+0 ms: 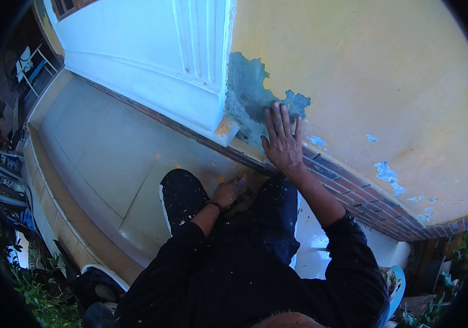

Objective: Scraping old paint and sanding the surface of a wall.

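My right hand point(284, 143) lies open on the wall, its fingers spread over the lower edge of a bare grey patch point(246, 82). Around that patch the yellow paint point(354, 71) ends in a ragged edge. Low between my knees, my left hand point(224, 193) is closed, with a dark bracelet at its wrist. Something small and flat seems to stick out of its fingers, but it is too dim to name. Pale flecks dot my dark trousers point(184, 191).
A white moulded pillar point(196, 82) borders the patch on the left. Brick-pattern tiles point(348, 191) run along the wall's foot. Smaller peeled spots point(388, 177) show at right. Light floor tiles point(108, 147) lie at left, with orange crumbs. Plants point(43, 295) grow beyond the step edge.
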